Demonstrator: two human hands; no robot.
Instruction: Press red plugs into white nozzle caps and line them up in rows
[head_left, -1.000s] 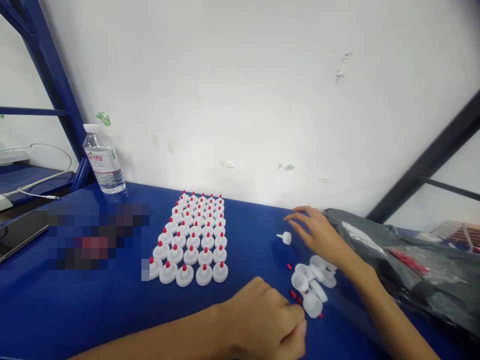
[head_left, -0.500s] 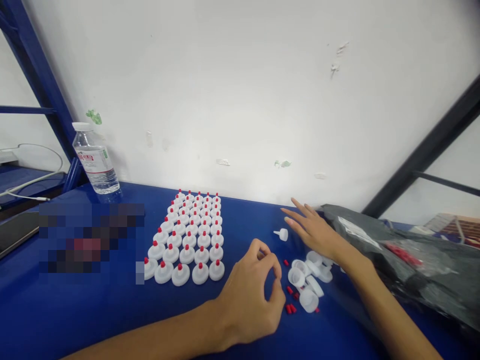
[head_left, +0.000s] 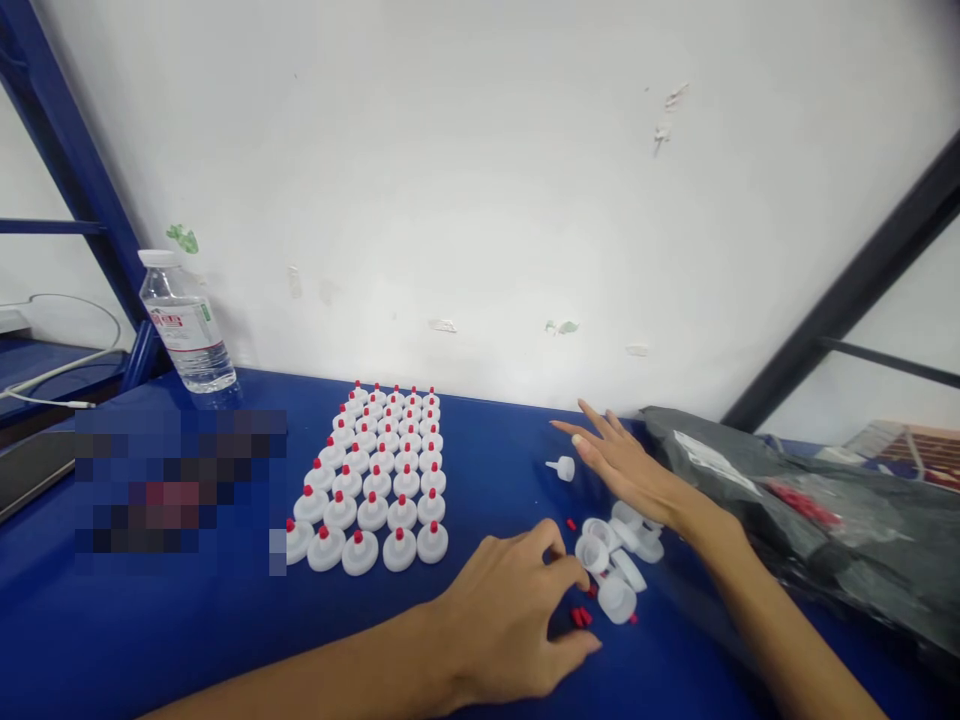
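Beside a small heap of loose parts, my left hand [head_left: 517, 610] reaches with thumb and index finger spread apart, nothing visible between them. Just beyond its fingertips lie small red tips [head_left: 580, 616] on the blue table. White screw caps [head_left: 616, 600] are piled loosely to their right, some showing their hollow undersides. Over the far side of that pile, my right hand [head_left: 622, 465] hovers with fingers stretched out, holding nothing. Near its thumb a white nozzle cap [head_left: 565, 468] without a red tip lies on its side.
Rows of white caps with red tips [head_left: 373, 510] stand upright left of my left hand. A water bottle [head_left: 191, 335] is by the wall. A dark plastic bag [head_left: 712, 480] lies at right, with a small bag of red tips [head_left: 806, 502]. A blurred-out patch covers the left.
My left hand has opened from a pinch and moved down and right, toward the red tips. My right hand has shifted slightly left, its fingers still spread.
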